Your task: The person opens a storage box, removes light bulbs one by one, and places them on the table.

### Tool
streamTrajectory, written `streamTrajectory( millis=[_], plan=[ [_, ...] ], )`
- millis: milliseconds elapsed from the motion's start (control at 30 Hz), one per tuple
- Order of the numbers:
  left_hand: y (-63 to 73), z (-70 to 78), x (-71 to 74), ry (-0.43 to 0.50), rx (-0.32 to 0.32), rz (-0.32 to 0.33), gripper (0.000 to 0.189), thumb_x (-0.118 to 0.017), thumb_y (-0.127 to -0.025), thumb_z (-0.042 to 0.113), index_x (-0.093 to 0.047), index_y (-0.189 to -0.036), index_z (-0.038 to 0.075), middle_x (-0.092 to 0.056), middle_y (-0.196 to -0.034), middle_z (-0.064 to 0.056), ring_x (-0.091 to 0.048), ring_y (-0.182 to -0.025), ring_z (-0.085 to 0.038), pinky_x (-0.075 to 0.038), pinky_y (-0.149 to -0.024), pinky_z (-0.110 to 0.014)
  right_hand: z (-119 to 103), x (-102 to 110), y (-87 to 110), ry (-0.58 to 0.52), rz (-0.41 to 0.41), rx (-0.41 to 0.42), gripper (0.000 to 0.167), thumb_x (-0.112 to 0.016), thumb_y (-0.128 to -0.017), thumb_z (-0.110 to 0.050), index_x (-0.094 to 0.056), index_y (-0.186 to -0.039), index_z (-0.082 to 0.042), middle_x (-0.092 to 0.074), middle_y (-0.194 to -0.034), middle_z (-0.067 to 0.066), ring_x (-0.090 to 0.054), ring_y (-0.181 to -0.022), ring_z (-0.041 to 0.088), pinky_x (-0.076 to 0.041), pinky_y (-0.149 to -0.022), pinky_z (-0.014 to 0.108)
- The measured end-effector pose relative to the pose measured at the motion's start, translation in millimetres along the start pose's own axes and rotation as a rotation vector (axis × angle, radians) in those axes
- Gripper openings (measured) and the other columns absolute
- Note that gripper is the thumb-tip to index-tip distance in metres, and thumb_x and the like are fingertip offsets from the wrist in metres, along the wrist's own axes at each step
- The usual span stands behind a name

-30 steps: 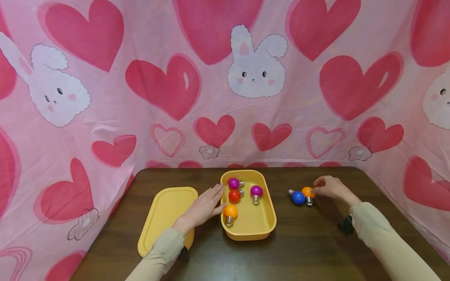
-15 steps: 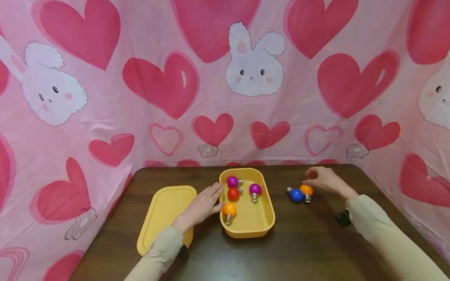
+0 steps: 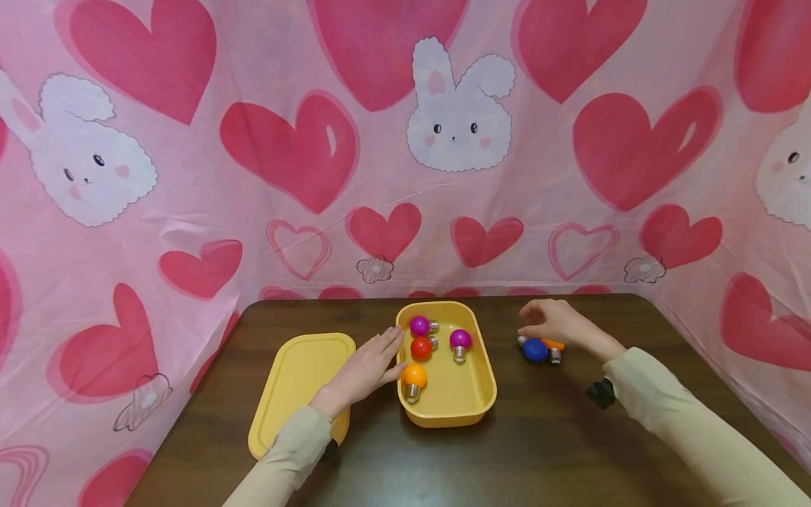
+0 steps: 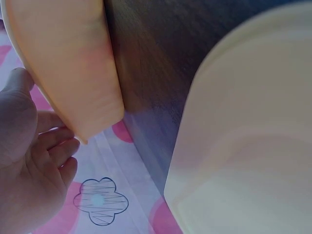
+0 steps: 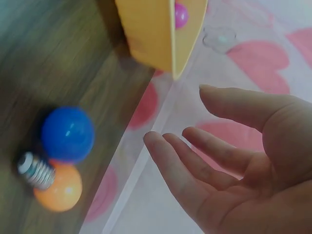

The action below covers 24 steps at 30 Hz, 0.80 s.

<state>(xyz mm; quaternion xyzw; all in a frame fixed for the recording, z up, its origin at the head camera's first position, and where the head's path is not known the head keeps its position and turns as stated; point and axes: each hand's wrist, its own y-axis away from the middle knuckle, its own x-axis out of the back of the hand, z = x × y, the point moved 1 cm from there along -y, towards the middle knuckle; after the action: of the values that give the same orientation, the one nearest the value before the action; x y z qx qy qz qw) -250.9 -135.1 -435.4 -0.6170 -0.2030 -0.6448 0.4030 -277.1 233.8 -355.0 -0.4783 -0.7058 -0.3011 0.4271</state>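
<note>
My left hand (image 3: 366,367) rests with extended fingers against the left rim of a yellow plastic box (image 3: 451,415). Inside the box lie a red bulb (image 3: 421,348), an orange bulb (image 3: 415,377) and two purple bulbs, one at the back left (image 3: 419,325) and one at the right (image 3: 460,340). On the table to the right, a blue bulb (image 3: 535,350) lies against a second orange bulb (image 5: 59,187). Above this pair hovers my right hand (image 3: 557,322), its thumb and fingers apart and nothing between them. In the head view it partly covers the second orange bulb.
A yellow lid (image 3: 303,380) lies flat on the dark wooden table (image 3: 507,465), left of the box and partly under the left forearm. A pink cloth (image 3: 285,56) with hearts and rabbits hangs around the table's back and sides.
My right hand has moved left, from beside the orange bulb on the table to above the blue one. The left hand stays at the box rim.
</note>
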Motion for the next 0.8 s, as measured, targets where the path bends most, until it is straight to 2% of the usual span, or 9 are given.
streamTrajectory(
  millis=[300, 500, 600, 800],
  plan=[
    [-0.4, 0.8, 1.8, 0.011, 0.019, -0.034, 0.065, -0.058, -0.098, 0.038, -0.043, -0.148, -0.001, -0.042, -0.156, -0.018, -0.041, -0.145, -0.033, -0.035, -0.12, -0.049, -31.2, -14.9, -4.7, 0.003, -0.017, 0.145, 0.034, -0.076, -0.086, -0.023, -0.067, -0.107, 0.001, -0.073, -0.105, 0.019, -0.07, -0.098, 0.033, -0.059, -0.089, 0.048],
    [-1.3, -0.4, 1.4, 0.0, 0.017, -0.041, 0.065, -0.058, -0.098, 0.039, -0.043, -0.147, -0.001, -0.042, -0.156, -0.017, -0.041, -0.145, -0.032, -0.036, -0.12, -0.048, -50.0, -27.4, -10.3, -0.008, -0.053, 0.215, 0.033, -0.077, -0.084, -0.022, -0.068, -0.104, 0.002, -0.074, -0.099, 0.017, -0.07, -0.09, 0.028, -0.06, -0.085, 0.045],
    [-1.1, -0.9, 0.8, -0.008, 0.018, -0.043, 0.065, -0.057, -0.098, 0.04, -0.043, -0.148, -0.001, -0.042, -0.156, -0.017, -0.041, -0.145, -0.032, -0.035, -0.12, -0.048, -58.4, -33.9, -14.1, -0.009, -0.076, 0.236, 0.033, -0.077, -0.083, -0.022, -0.069, -0.104, 0.002, -0.073, -0.097, 0.015, -0.069, -0.086, 0.023, -0.061, -0.083, 0.041],
    [-0.4, -0.1, 0.9, -0.002, 0.011, -0.031, 0.065, -0.057, -0.098, 0.039, -0.044, -0.147, -0.001, -0.043, -0.155, -0.017, -0.042, -0.145, -0.032, -0.036, -0.119, -0.048, -75.7, -47.4, -22.6, -0.03, -0.161, 0.201, 0.033, -0.077, -0.084, -0.021, -0.068, -0.108, 0.0, -0.072, -0.099, 0.014, -0.064, -0.085, 0.019, -0.06, -0.08, 0.031]
  ],
)
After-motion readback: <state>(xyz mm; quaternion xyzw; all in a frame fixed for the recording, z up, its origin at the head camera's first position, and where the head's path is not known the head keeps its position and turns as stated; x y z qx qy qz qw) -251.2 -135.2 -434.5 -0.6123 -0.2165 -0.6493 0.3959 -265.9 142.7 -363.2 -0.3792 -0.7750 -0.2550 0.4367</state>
